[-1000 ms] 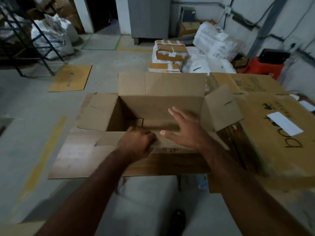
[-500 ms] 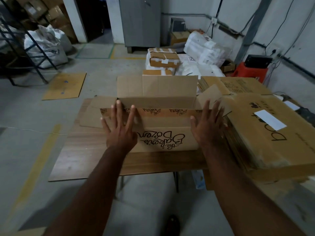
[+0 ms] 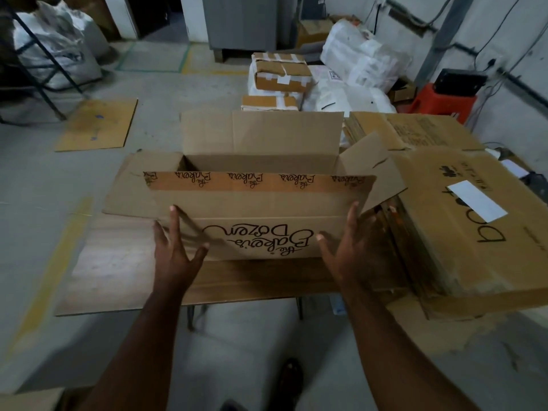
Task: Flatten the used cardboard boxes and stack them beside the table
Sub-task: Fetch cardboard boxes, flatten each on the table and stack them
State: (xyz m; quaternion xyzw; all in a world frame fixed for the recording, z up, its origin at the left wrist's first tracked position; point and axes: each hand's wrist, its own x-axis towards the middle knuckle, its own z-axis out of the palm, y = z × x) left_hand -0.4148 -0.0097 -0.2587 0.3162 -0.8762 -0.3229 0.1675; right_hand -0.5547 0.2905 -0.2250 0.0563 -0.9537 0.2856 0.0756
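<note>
Open cardboard box (image 3: 261, 203) with "the Baker's Dozen" print sits on the wooden table (image 3: 112, 271), print upside down to the camera, near flap folded over toward the person, far flap standing up, 2 side flaps splayed out. Landmark = this box.

Left hand (image 3: 175, 250) at the box's near left corner, fingers spread wide and straight, tips on or just at the near panel; exact contact unclear, grips nothing. Right hand (image 3: 347, 247) at the box's near right corner, also spread wide, fingers straight, index along the right edge of the panel, holds nothing.

Right of the box, touching its right flap: stack of flattened boxes (image 3: 462, 232) on the table, top one with a white label and big black letters. Behind that stack, still right of the box, another flattened carton (image 3: 415, 129).

Behind the box on the floor: taped brown parcels (image 3: 281, 75) piled on white sacks (image 3: 361, 57). Farther right behind the box: red stool (image 3: 444, 99) with a black item on it. Far behind the box: grey cabinet (image 3: 243, 22).

Left behind the box: flat cardboard sheet (image 3: 98, 123) on the concrete floor, and beyond it white bags (image 3: 56, 46) by a dark metal frame. Yellow floor line (image 3: 50, 274) left of the box, past the table edge.

Below the box, near the frame bottom, a dark shoe (image 3: 289, 381) on the floor
</note>
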